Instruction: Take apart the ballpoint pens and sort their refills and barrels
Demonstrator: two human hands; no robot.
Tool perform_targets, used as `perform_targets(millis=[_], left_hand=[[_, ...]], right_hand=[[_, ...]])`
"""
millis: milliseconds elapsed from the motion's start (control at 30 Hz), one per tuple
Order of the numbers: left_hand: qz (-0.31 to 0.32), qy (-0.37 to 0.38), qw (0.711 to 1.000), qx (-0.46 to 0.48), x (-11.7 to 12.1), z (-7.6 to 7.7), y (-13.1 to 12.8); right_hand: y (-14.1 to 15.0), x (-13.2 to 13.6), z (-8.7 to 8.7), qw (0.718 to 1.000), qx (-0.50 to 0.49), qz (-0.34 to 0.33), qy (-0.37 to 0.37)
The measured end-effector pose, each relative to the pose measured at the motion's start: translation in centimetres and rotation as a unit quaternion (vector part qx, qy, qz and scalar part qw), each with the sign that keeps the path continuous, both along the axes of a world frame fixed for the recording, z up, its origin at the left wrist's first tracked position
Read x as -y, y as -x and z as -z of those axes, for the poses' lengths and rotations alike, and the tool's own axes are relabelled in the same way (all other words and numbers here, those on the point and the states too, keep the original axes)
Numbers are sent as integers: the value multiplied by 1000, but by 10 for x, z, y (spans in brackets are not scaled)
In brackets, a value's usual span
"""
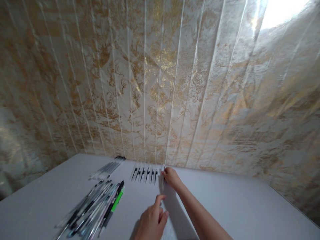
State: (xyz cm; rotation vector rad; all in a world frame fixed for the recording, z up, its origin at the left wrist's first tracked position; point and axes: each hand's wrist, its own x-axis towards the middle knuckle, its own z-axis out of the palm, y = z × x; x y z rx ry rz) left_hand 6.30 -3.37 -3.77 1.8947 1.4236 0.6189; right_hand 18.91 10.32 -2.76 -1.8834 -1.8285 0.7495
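1. Our right hand [171, 177] has its grip clamped on a slim pen [162, 185] near the table's [232, 206] far edge, right of the pen row [143, 174].
2. Our left hand [153, 220] seems empty, fingers apart.
3. We should square the pen to that row, matching its spacing.

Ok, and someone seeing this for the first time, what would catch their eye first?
Probably the shiny gold-patterned sheet filling the upper part, brightest at top right. Next, the green pen at the right edge of the pile at lower left. Then the right hand, at a slim piece just right of the short row toward the table's back.
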Motion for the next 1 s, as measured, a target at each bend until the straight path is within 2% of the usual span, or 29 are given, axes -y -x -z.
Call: perform_targets(millis=[167,400,733,1000], left_hand=[[5,17,998,-54,2,-9,-2],[7,7,998,-68,3,-8,-1],[10,0,997,-75,1,-6,-1],[11,12,996,-91,3,-12,-2]], right_hand=[[14,-3,3,997,79,13,-9],[11,6,5,992,126,-6,-11],[20,-5,7,994,110,1,-18],[22,-10,14,997,70,-4,-25]])
